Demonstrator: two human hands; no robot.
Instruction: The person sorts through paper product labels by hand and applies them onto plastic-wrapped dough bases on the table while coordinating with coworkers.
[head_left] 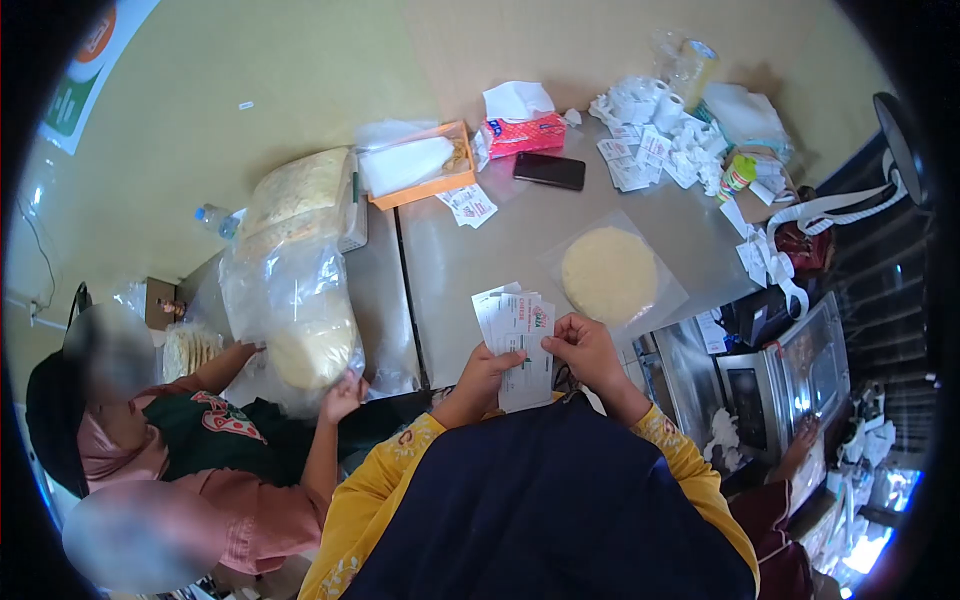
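Observation:
My left hand (pixel 478 380) is closed around a fanned stack of white printed labels (pixel 527 375), its thumb lying across them. At the right edge of the same stack, my right hand (pixel 590 358) pinches a label between thumb and fingers. The top labels carry a red and green logo and small print I cannot fully read. Just beyond my right hand, a round flat dough base (pixel 610 275) lies in a clear plastic bag (pixel 662 300) on the metal table (pixel 480 260).
To the left, a co-worker's hand (pixel 343 396) holds a bag with a dough base (pixel 315 355). Behind stand bagged flatbreads (pixel 295 190), an orange box (pixel 420 190) and a tissue pack (pixel 522 135). A phone (pixel 549 171), loose labels (pixel 632 160) and crumpled paper (pixel 700 150) lie further back.

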